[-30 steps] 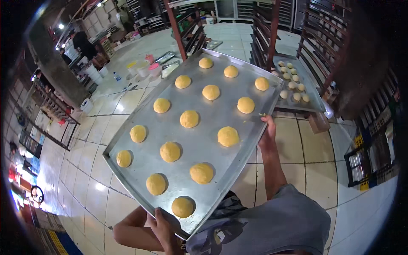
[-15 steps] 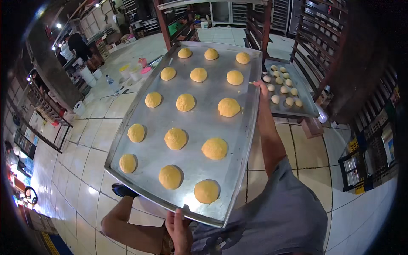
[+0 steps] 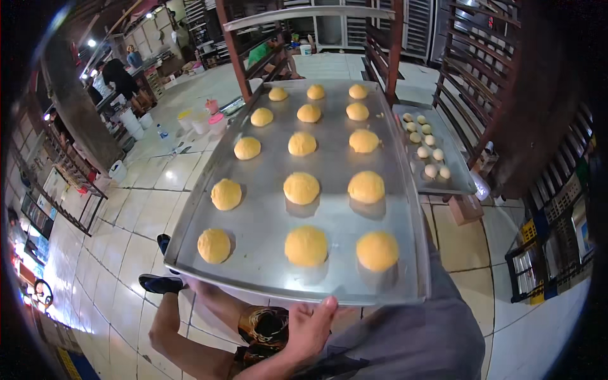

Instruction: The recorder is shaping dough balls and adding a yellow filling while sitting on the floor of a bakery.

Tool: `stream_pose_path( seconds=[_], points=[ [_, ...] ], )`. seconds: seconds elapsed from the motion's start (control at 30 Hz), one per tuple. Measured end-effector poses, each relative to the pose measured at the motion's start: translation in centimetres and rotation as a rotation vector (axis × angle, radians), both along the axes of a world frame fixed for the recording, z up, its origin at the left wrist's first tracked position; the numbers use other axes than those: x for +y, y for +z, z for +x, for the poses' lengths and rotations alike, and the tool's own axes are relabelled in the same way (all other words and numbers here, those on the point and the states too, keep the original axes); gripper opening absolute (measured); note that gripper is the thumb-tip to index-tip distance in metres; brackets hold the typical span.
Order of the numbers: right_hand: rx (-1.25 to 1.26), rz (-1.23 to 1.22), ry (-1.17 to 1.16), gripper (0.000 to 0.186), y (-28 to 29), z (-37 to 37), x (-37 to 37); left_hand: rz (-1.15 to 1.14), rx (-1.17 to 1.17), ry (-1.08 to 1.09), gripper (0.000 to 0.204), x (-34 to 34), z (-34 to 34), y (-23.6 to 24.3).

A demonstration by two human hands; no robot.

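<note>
The rectangular grey metal tray [image 3: 259,221] of round yellow dough balls [image 3: 306,246] now points nearer twelve o'clock. Left hand [image 3: 310,330] clasps it at six o'clock; right hand's grip I cannot tell.

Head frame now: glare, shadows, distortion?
Head view: bright glare on the pale glossy tiled floor, left; same view: dark patches, shadow or reflection, below the nearest round yellow dough balls on the silver metal tray; same view: fisheye curvature, black corners.
</note>
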State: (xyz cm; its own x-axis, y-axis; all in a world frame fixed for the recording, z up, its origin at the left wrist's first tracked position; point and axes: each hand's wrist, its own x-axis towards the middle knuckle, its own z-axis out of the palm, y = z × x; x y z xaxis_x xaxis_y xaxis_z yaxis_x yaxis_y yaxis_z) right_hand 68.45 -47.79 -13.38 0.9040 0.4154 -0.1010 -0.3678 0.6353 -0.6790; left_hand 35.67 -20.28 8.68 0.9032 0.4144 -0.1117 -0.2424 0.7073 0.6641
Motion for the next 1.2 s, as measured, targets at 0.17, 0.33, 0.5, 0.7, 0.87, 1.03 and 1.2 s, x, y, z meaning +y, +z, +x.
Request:
stream_pose_path(
  seconds=[0.17, 0.33, 0.5, 0.7, 0.87, 1.03, 1.2],
  points=[
    [0.135, -0.004, -0.047, 0.013, 2.7, 1.3, 12.5, 0.102, -0.048, -0.122, 0.026, -0.1, 8.7, 4.2],
    [0.275, -0.016, -0.06, 0.012, 2.5, 3.7, 15.9, 0.279, 0.065, -0.131, 0.026, 1.0, 20.0, -0.4],
    [0.328, -0.006, -0.183, 0.013, -2.5, -3.5, 14.8, 0.15, -0.171, -0.109, 0.03, 5.5, 28.7, 0.7],
    [0.166, -0.013, -0.391, 0.016, -10.4, -10.4, 11.3, 0.445, 0.109, -0.173, 0.037, 9.3, 37.1, 3.5],
    [-0.016, 0.023, -0.419, 0.02, -11.9, -3.4, 12.5, 0.868, 0.223, -0.343, 0.03, 10.5, 38.1, 4.3],
    [-0.156, 0.033, -0.536, 0.025, -10.2, 13.0, 5.1, 1.134, 0.09, -0.347, 0.03, 6.2, 26.0, 0.3],
    [-0.176, 0.137, -0.414, 0.025, -8.2, 22.1, 5.4, 1.035, 0.349, -0.104, 0.025, 4.4, 4.5, -8.3]
  ],
)
